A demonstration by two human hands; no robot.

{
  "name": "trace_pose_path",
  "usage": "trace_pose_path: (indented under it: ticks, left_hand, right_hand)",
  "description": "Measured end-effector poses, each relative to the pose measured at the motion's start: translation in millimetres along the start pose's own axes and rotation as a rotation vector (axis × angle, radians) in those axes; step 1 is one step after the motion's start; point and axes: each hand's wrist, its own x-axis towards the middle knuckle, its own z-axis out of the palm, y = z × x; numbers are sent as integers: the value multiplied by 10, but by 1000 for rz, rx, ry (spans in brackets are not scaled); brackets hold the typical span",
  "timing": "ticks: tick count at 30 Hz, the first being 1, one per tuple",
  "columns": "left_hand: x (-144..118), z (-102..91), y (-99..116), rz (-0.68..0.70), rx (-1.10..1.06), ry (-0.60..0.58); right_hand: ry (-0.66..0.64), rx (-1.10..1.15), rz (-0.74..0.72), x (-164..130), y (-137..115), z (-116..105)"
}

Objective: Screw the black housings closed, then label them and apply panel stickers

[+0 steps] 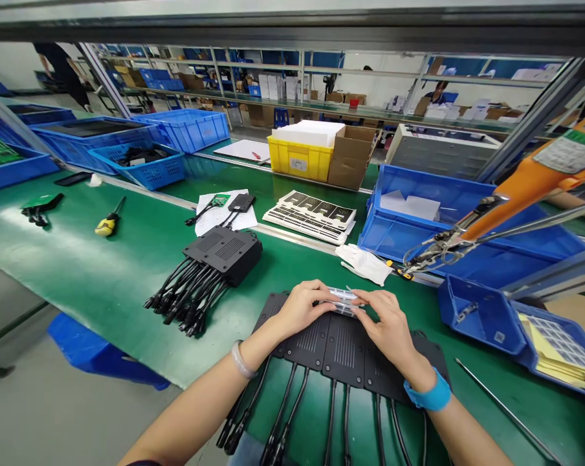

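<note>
Between my two hands is a small sheet of silvery-white printed labels [343, 299], bent slightly. My left hand [308, 307] pinches its left end and my right hand [384, 318] pinches its right end. Directly beneath lies a row of several flat black boxes [343, 349] with slotted covers and corner screws. Black cables [292, 408] run from them toward me and over the table's front edge. Left of the row sits a stack of similar black boxes [224, 251], its cables bunched at the front. My fingers hide part of the sheet.
Overhead at right hangs an orange power screwdriver [525, 178]. A white glove [365, 263] lies beyond my hands, near printed sticker sheets [312, 215]. Blue bins [481, 317] and a long metal rod [506, 408] are at right. A yellow-handled screwdriver [109, 223] lies left.
</note>
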Motion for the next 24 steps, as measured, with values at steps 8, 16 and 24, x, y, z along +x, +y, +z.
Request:
trace_pose_path:
  ticks: [8, 16, 24]
  left_hand:
    - [40, -14, 29, 2, 86, -31]
    - [-386, -225, 621, 33, 500, -280]
    - [-1126, 128, 930, 64, 475, -285]
  right_hand:
    - [-3, 61, 56, -65, -218, -62]
    - [-409, 600, 719, -469, -506, -143]
    - [-457, 396, 728, -631, -531, -80]
